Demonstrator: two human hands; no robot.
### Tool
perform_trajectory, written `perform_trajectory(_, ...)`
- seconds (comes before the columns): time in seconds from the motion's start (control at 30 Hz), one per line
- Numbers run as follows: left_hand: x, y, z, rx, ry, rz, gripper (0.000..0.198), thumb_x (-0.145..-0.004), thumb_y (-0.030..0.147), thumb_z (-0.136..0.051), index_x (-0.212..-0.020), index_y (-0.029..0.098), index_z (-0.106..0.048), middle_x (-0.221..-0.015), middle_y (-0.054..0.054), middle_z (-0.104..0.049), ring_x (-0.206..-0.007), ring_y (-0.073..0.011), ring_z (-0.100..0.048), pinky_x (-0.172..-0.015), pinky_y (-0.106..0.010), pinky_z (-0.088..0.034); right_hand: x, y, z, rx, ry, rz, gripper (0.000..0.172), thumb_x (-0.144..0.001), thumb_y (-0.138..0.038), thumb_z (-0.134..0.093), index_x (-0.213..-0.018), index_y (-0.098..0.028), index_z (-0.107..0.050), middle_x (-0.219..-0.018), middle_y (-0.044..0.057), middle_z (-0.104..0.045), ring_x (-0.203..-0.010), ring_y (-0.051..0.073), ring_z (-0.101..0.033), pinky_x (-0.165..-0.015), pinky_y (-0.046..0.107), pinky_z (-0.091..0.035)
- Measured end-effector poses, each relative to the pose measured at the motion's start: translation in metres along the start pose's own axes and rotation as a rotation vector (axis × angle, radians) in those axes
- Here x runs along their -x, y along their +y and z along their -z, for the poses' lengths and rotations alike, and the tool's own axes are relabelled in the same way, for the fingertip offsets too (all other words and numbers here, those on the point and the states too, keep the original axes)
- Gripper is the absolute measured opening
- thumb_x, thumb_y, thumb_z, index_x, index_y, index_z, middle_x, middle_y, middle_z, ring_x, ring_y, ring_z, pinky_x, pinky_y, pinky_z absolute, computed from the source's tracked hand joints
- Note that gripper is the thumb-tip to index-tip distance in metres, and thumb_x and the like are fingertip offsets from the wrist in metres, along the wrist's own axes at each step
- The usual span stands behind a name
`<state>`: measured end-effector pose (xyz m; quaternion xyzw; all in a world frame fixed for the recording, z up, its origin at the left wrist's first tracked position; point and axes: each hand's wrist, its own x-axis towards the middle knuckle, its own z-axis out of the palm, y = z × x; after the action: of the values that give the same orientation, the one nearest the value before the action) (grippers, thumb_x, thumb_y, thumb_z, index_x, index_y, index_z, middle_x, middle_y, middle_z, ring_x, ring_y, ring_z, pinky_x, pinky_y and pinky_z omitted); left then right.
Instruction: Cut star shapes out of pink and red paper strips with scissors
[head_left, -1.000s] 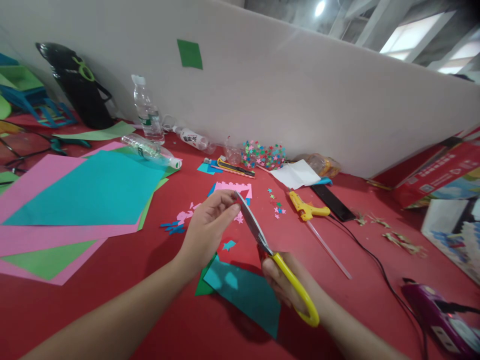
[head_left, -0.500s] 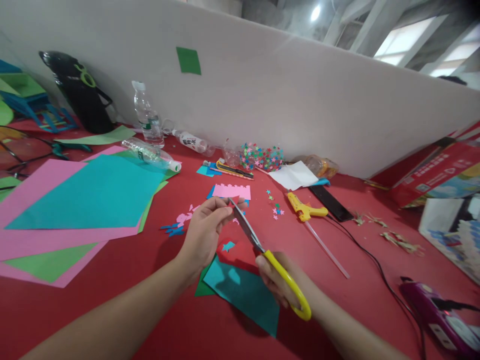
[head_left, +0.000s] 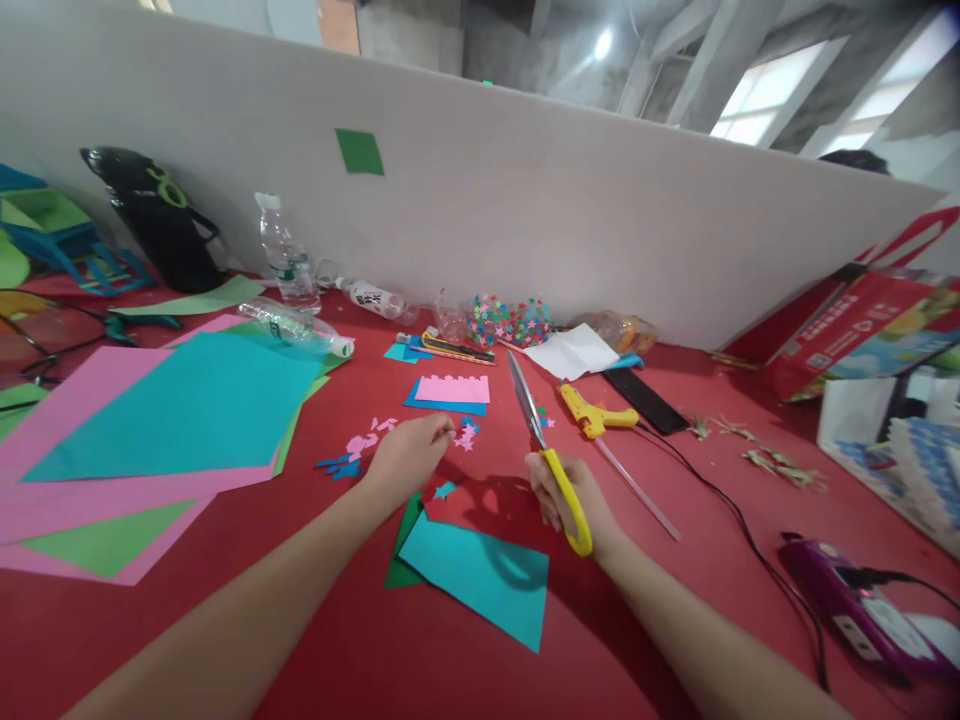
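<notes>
Over the worktop, short of its far edge, your right hand gripped the yellow scissors, now swung clear of your left hand, curled closed beside pink stars, any contents hidden.

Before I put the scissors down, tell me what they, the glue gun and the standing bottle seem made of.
Scissors: blades likely steel, gray with metallic sheen; handle probably smooth plastic, solid yellow.
Glue gun: probably molded plastic, evenly yellow.
Standing bottle: clear, shiny, probably thin plastic, going by its see-through sides and highlights.
</notes>
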<state>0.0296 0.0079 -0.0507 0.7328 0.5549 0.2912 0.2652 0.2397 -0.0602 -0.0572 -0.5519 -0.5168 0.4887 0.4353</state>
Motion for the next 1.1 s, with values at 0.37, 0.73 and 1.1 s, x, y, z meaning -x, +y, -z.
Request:
perform_trajectory(0.37,-0.001,0.013,0.025,-0.320,0.015,0.058,0.015,-0.076,0.023,-0.049,-0.074,0.025,-0.064,-0.070,-0.004,-0.069,-0.070,-0.0252,-0.064,-0.058,-0.030,-0.037,-0.002,0.004,0.001,-0.025,0.011,0.015,0.053,-0.073,-0.068,-0.061,-0.057,-0.022,-0.039,-0.035,-0.010,-0.033,-0.027,0.008,-0.035,-0.031,0.021,-0.028)
perform_trajectory(0.73,-0.001,0.000,0.036,-0.642,0.139,-0.096,0.037,-0.085,0.044,-0.048,-0.078,0.016,-0.071,-0.105,-0.015,-0.060,-0.103,-0.0339,-0.053,-0.091,-0.046,-0.037,0.000,0.002,0.002,0.067,0.033,0.046,0.053,-0.074,-0.067,-0.060,-0.056,-0.022,-0.041,-0.036,-0.008,-0.034,-0.030,0.008,-0.036,-0.034,0.021,-0.025)
perform_trajectory(1.1,0.032,0.015,0.003,-0.294,-0.416,-0.436,0.034,-0.071,0.031,-0.064,-0.102,0.020,-0.058,-0.117,-0.011,-0.055,-0.117,-0.0331,-0.047,-0.098,-0.046,-0.039,0.002,0.000,0.002,0.218,0.063,0.076,0.052,-0.075,-0.062,-0.061,-0.053,-0.023,-0.037,-0.038,-0.006,-0.036,-0.037,0.009,-0.034,-0.037,0.023,-0.022)
